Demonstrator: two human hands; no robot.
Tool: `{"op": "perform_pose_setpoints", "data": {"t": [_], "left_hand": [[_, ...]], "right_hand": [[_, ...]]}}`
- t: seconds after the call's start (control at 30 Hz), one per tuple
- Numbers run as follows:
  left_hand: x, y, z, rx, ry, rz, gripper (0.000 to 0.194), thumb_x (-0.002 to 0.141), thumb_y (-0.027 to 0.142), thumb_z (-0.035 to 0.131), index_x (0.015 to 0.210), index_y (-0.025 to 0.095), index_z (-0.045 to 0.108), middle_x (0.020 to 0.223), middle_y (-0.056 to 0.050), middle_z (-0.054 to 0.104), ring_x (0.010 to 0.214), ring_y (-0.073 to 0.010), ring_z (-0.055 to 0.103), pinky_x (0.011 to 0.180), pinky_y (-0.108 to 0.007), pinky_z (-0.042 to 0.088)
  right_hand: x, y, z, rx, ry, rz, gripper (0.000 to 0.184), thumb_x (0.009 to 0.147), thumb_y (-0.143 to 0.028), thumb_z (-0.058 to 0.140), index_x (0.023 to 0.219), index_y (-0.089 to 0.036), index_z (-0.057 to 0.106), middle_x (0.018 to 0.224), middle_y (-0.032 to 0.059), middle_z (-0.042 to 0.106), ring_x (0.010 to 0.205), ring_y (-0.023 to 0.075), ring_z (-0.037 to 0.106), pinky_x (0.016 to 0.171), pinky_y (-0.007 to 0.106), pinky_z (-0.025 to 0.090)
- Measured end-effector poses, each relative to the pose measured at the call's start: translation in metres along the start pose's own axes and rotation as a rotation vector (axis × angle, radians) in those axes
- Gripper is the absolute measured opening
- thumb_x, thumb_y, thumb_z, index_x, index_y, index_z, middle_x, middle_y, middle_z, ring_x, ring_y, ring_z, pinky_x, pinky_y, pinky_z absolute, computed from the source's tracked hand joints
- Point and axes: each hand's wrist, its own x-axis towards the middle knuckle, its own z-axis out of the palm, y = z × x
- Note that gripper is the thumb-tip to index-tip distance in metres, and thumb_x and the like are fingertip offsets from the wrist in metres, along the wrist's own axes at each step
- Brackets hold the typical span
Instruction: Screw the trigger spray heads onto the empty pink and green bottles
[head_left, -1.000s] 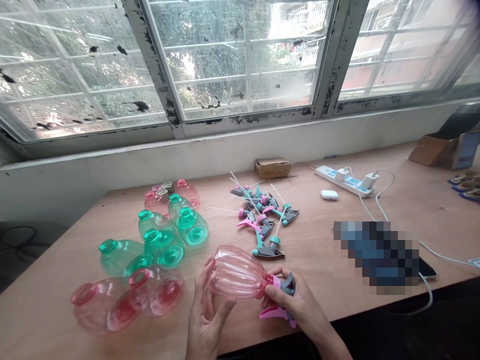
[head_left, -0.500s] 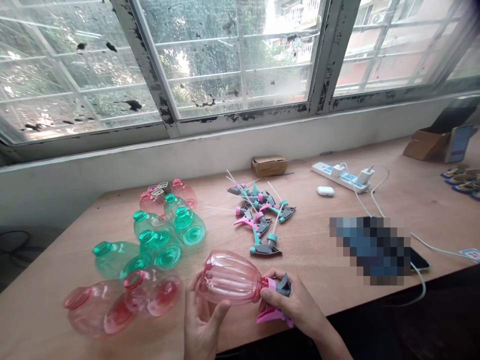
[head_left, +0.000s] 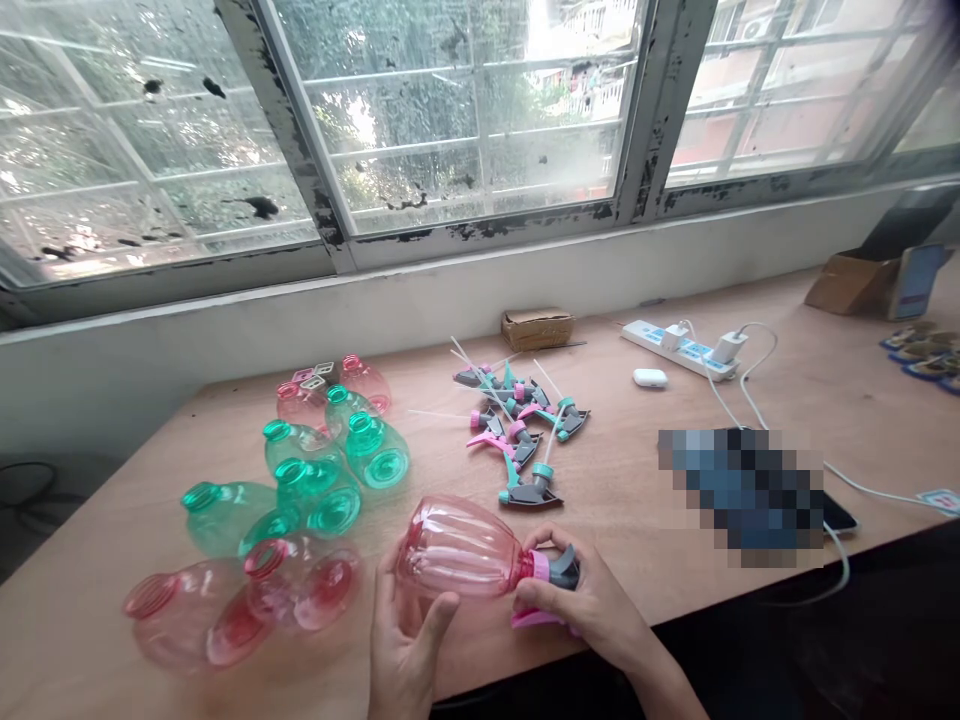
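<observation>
Over the desk (head_left: 622, 480), the pink bottle (head_left: 457, 545) is sideways: left hand (head_left: 406, 640) cupping its base, right hand (head_left: 589, 600) gripping the spray head (head_left: 564, 569). I'd squeeze lightly, keeping the pink collar (head_left: 538, 565) square on the neck (head_left: 523, 567).

glossy see-through plastic bottle (head_left: 459, 548), near; smooth plastic spray heads (head_left: 534, 491) beyond it; matt, wood-look desk (head_left: 626, 490); creased cardboard box (head_left: 537, 331) and rough, flaking window frame (head_left: 296, 150), far.

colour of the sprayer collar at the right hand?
Pink: the collar shows in the head view, the only one here.
</observation>
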Motion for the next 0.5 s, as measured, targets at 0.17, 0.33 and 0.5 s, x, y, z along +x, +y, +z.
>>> {"op": "perform_pose_setpoints", "data": {"t": [0.17, 0.33, 0.5], "left_hand": [[0.0034, -0.01, -0.001, 0.006, -0.024, 0.047, 0.066, 0.074, 0.039, 0.081, 0.134, 0.03, 0.056, 0.151, -0.005, 0.049, 0.144, -0.0306, 0.038, 0.121, -0.044, 0.028], [-0.0037, -0.0052, 0.0006, -0.013, -0.059, 0.016, 0.082, 0.069, 0.046, 0.083, 0.141, 0.028, 0.047, 0.146, -0.01, 0.054, 0.14, -0.032, 0.044, 0.116, -0.043, 0.037], [-0.0015, -0.0051, -0.0048, -0.092, -0.01, 0.038, 0.091, 0.059, 0.067, 0.081, 0.133, 0.024, 0.052, 0.126, -0.012, 0.067, 0.12, -0.0347, 0.062, 0.103, -0.044, 0.05]], "right_hand": [[0.0024, 0.0012, -0.0025, 0.035, 0.05, -0.061, 0.042, 0.078, -0.054, 0.077, 0.09, -0.02, 0.055, 0.073, 0.0033, 0.074, 0.063, 0.019, 0.072, 0.051, 0.023, 0.053], [-0.0004, -0.0023, -0.0007, 0.029, 0.021, -0.015, 0.043, 0.074, -0.05, 0.082, 0.094, -0.02, 0.057, 0.075, 0.0013, 0.074, 0.069, 0.02, 0.073, 0.066, 0.028, 0.057], [-0.0043, -0.0041, 0.0017, -0.043, 0.012, -0.049, 0.045, 0.067, -0.043, 0.089, 0.093, -0.02, 0.06, 0.078, -0.0007, 0.074, 0.072, 0.018, 0.07, 0.068, 0.025, 0.054]]}}
